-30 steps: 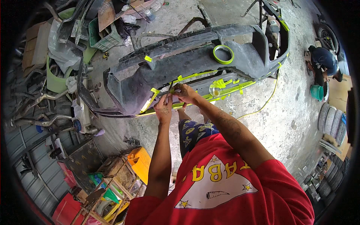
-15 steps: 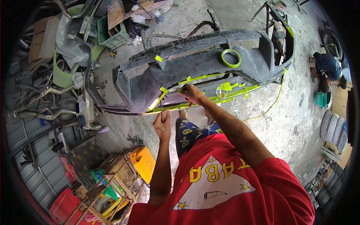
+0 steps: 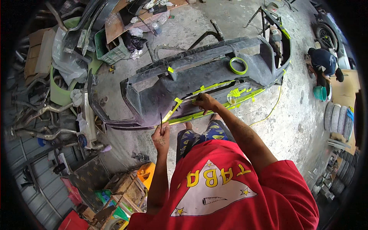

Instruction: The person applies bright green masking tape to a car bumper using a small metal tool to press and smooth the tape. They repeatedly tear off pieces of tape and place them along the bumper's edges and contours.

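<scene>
A grey-black car bumper (image 3: pixel 153 94) lies across the scene in front of me, with yellow-green masking tape (image 3: pixel 209 111) along its edges and openings. My left hand (image 3: pixel 161 138) is closed around a slim dark pointed tool (image 3: pixel 161 118), whose exact kind I cannot make out. The tool's tip points up, close to the taped corner of the long lower opening. Farther right, my right hand (image 3: pixel 207 103) has its fingers bent together at that opening; anything between them is hidden. A roll of yellow-green tape (image 3: pixel 232 66) rests on the bumper.
Car parts and metal exhaust pipes (image 3: pixel 50 132) crowd the left, near a green crate (image 3: pixel 111 53). A yellow container (image 3: pixel 145 174) stands at lower left. On the right, a person (image 3: pixel 324 63) crouches by a teal bucket (image 3: pixel 319 92) and stacked tires (image 3: pixel 337 120).
My left hand has drawn down and left, away from the tape strip, and the tool shows more fully. My right hand stays at the opening. The whole view has shifted slightly.
</scene>
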Tool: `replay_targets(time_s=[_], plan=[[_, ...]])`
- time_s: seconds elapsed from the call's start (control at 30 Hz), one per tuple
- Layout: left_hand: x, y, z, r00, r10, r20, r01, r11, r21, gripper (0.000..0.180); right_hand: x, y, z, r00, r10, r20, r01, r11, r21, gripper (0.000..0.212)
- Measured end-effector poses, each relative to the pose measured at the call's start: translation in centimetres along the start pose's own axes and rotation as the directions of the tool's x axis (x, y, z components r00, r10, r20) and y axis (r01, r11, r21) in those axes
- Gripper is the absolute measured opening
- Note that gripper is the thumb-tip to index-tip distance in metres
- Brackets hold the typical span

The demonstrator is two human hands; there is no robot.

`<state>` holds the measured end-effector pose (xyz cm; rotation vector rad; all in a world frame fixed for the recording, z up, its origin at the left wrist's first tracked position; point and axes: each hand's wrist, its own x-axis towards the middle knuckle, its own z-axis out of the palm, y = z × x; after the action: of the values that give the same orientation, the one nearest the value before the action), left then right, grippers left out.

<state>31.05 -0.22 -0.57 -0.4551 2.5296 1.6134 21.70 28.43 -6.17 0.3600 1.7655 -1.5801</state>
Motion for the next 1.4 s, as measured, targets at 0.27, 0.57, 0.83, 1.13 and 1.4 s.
replay_targets(time_s=[0.27,0.57,0.83,1.13,1.4], plan=[[3.7,0.5,-4.8,0.994,0.027,0.102,-0.031,0.999,0.035,0.013,-10.2,0.4,1.2,0.937,-0.130,-0.324,0.122,0.991,-0.045,0.064],[8.7,3.5,-3.8,0.910,0.190,0.369,-0.193,0.981,-0.028,0.016,-20.4,28.6,4.9,0.660,0.361,-0.659,-0.153,0.923,0.353,0.046],[11.4,8.0,-1.9,0.835,0.293,0.466,-0.302,0.952,-0.057,0.014,-25.0,33.0,13.7,0.759,0.381,-0.527,-0.280,0.923,0.264,0.044],[10.3,7.9,0.9,0.770,0.311,0.557,-0.316,0.944,-0.090,0.026,-22.7,28.5,8.1,0.667,0.386,-0.637,-0.202,0.917,0.344,0.035],[9.0,8.6,-0.2,0.675,0.389,0.626,-0.525,0.850,0.039,0.024,-22.5,22.2,3.7,0.709,0.330,-0.623,-0.104,0.923,0.371,0.041]])
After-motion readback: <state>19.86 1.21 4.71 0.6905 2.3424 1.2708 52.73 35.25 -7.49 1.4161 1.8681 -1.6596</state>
